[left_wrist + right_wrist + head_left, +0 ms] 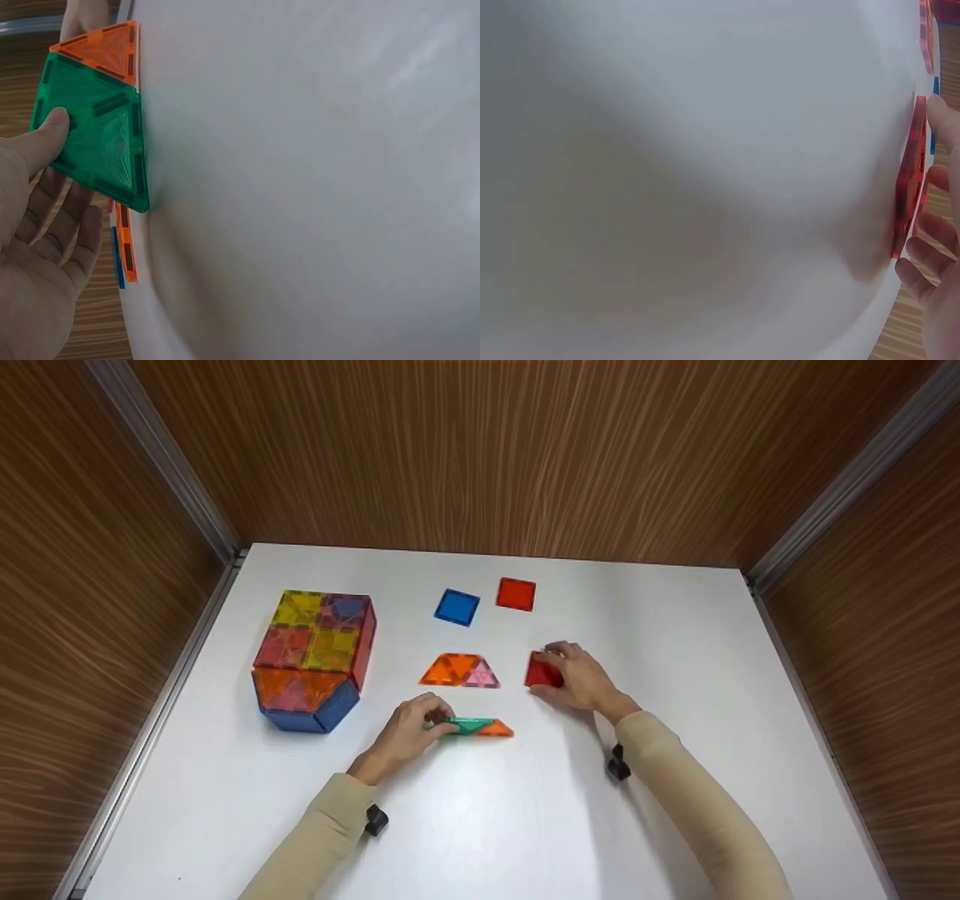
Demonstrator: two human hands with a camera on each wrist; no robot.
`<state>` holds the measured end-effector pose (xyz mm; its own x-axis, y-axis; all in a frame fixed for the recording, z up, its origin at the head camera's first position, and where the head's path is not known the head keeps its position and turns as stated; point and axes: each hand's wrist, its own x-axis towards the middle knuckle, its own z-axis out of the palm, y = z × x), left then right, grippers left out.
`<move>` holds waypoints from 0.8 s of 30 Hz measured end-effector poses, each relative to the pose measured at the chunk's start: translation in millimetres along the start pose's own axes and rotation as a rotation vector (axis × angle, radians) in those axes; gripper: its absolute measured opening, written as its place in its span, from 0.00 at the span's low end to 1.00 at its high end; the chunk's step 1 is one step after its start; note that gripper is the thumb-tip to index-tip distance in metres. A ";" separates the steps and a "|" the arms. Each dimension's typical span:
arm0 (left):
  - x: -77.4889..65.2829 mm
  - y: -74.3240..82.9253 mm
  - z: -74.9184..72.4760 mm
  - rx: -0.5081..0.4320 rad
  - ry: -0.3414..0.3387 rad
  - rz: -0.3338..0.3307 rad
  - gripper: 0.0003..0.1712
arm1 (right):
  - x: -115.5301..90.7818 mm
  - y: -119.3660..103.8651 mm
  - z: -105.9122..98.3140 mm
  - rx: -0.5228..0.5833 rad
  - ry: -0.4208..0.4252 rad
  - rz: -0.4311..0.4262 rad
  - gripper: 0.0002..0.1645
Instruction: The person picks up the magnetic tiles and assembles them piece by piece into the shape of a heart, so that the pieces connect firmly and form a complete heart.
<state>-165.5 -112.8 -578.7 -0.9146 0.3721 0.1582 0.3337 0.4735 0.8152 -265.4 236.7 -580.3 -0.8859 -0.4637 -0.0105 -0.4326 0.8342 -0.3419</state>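
My left hand (pixel 409 729) pinches a strip of magnetic tiles by its left end, thumb on the near face. The strip joins green triangle tiles (pixel 97 124) to an orange triangle tile (pixel 109 49), and its lower edge is at the tabletop in the left wrist view. At the right, my right hand (pixel 581 679) grips a red square tile (pixel 541 670) low over the table, with thumb and fingers at its edges. Part of that tile is hidden under the fingers. Between and beyond the hands lies a flat trapezoid of orange and pink triangle tiles (pixel 454 670).
On the left stands a box-like build of magnetic tiles (pixel 315 649), yellow, red, orange and blue. A blue square tile (pixel 457 607) and another red square tile (pixel 516 594) lie toward the back of the white table (pixel 480 825). Wood-grain panels (pixel 480 457) enclose it.
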 end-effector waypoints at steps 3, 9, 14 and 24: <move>0.5 -0.1 0.2 0.001 -0.001 0.006 0.07 | 5.7 -1.0 0.5 -0.013 -0.019 0.007 0.41; 0.8 0.5 0.6 -0.001 0.003 0.011 0.07 | 5.7 -7.2 -4.3 -0.030 -0.032 0.012 0.41; 2.6 1.7 3.1 -0.010 -0.001 0.005 0.07 | -6.2 -12.3 -7.0 -0.001 -0.028 0.018 0.43; 8.4 4.3 9.5 -0.013 -0.021 0.010 0.07 | -31.5 -17.8 0.4 0.296 0.145 0.005 0.42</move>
<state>-169.6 -100.0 -579.1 -0.9062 0.3936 0.1545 0.3395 0.4594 0.8208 -229.7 236.3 -574.2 -0.9119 -0.3945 0.1135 -0.3792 0.7037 -0.6009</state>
